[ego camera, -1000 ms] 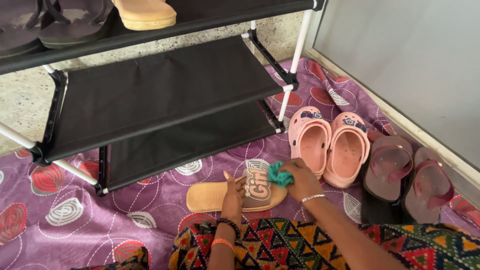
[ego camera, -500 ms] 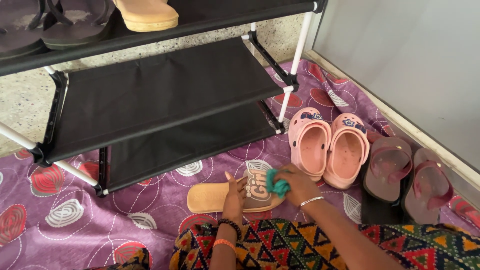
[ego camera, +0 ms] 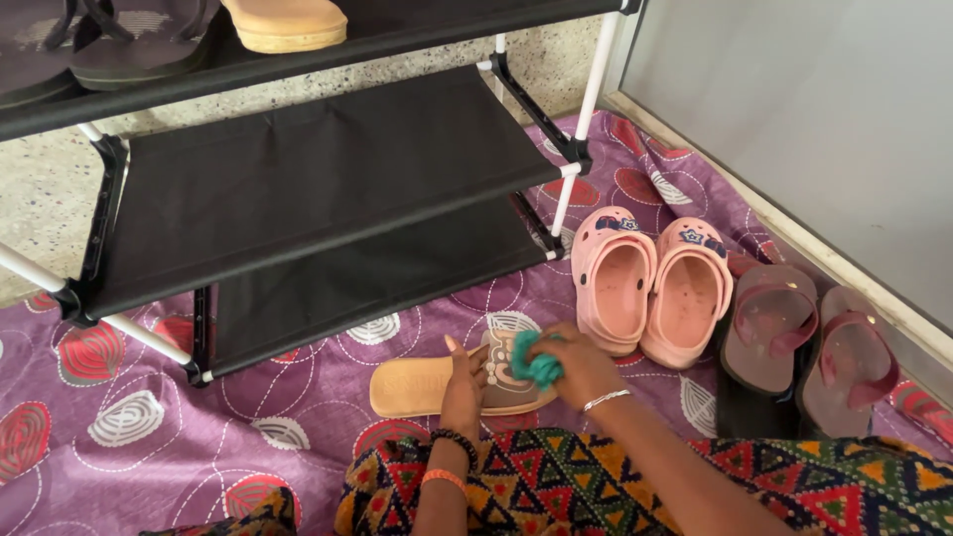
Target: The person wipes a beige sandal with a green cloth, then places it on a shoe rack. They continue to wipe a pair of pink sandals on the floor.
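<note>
Right hand point(ego camera: 581, 365) gripping teal cloth point(ego camera: 537, 364), left hand point(ego camera: 463, 382) pressing slide sandal point(ego camera: 447, 383), strap half hidden

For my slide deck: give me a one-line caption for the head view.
Left hand steadies a tan slide sandal while the right hand presses a teal cloth on its strap.

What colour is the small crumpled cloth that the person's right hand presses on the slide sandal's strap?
Teal green. The small crumpled cloth shows best in the head view.
</note>
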